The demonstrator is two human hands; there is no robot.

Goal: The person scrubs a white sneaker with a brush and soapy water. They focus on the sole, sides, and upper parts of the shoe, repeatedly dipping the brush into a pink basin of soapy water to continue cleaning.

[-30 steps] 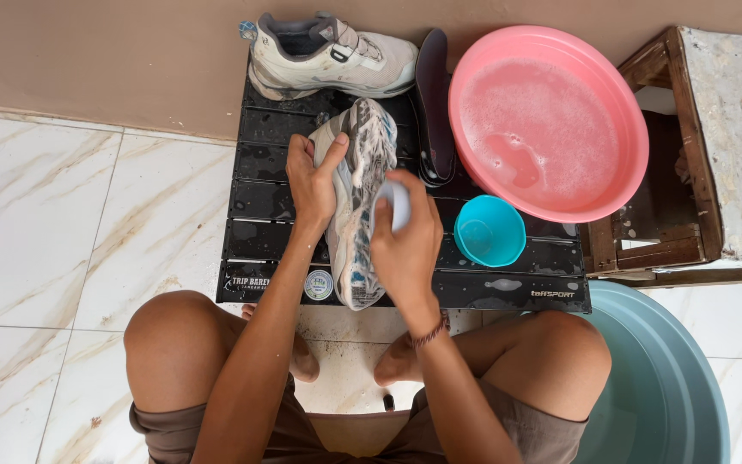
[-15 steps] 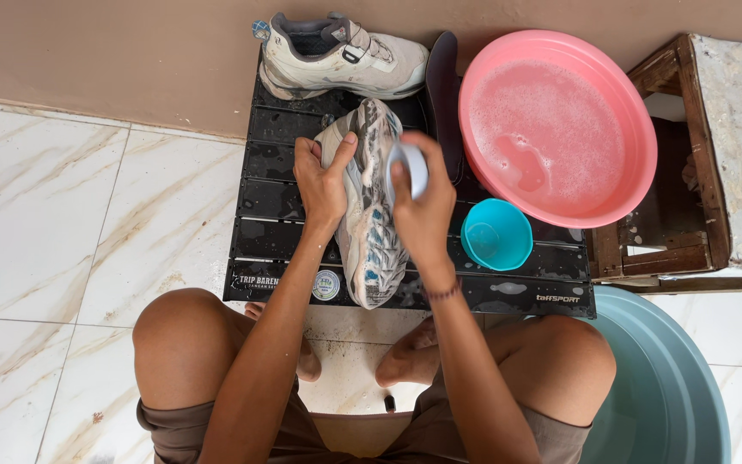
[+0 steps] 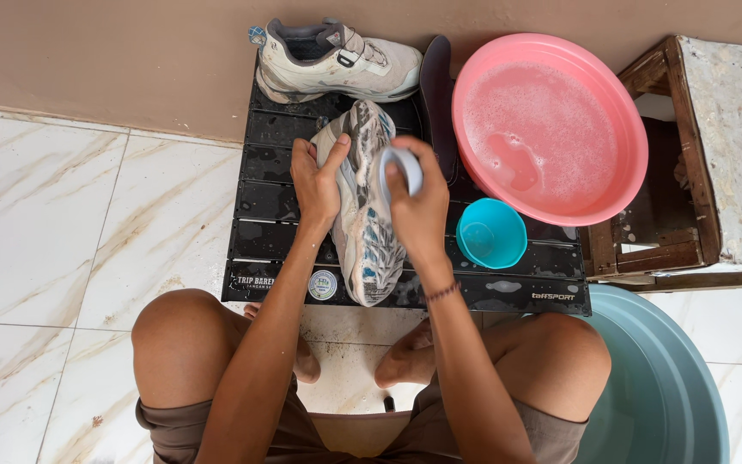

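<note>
Brush [image 3: 405, 163] shifted up shoe [image 3: 367, 206]; left hand [image 3: 315, 185] steadying

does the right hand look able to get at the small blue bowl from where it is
Probably yes: the small blue bowl sits just beside the right hand on the black table with nothing between them, though that hand already holds a brush.

The person wears brown shorts [image 3: 216, 425], and both arms are bare to where they leave the picture. A thin dark bracelet [image 3: 442, 293], possibly beaded, circles the wrist of the right hand [image 3: 418, 210]. Both feet look bare.
</note>
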